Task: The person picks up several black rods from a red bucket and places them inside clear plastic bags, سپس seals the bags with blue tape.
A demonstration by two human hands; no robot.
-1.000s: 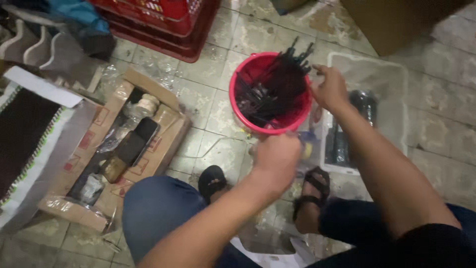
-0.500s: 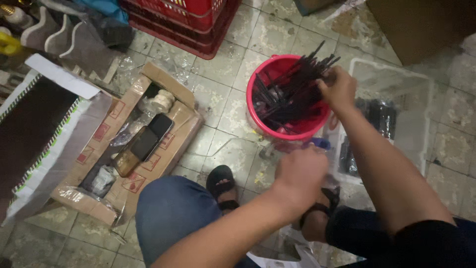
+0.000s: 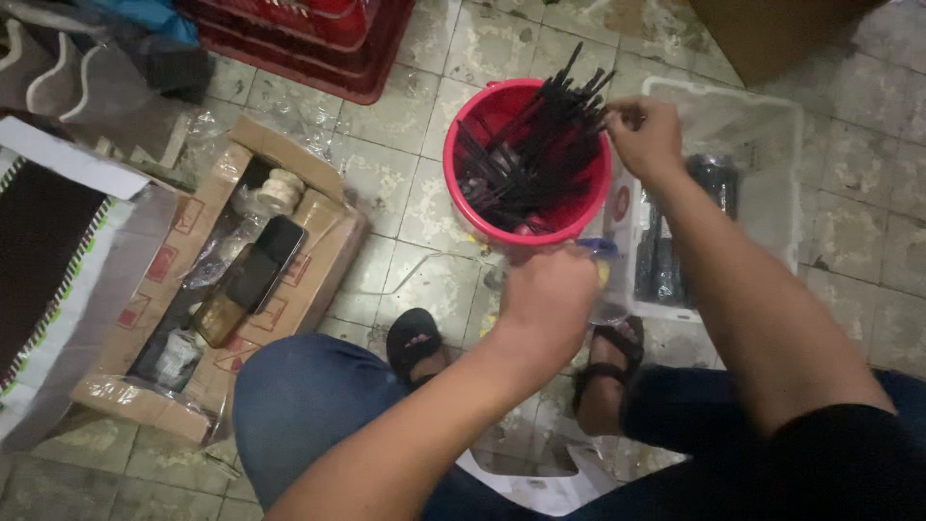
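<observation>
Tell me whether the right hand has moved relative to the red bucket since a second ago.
Hardly. The right hand stays at the right rim of the red bucket, by the black sticks; the camera shifted, not the hand.

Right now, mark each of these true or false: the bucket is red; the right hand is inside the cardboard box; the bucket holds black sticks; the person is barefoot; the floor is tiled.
1. The bucket is red. True.
2. The right hand is inside the cardboard box. False: it is at the bucket's rim, by the tips of the black sticks; the box lies off to the other side.
3. The bucket holds black sticks. True.
4. The person is barefoot. False: black sandals are on the feet.
5. The floor is tiled. True.
The left hand is closed just below the bucket; what it holds is too blurred to tell.
</observation>
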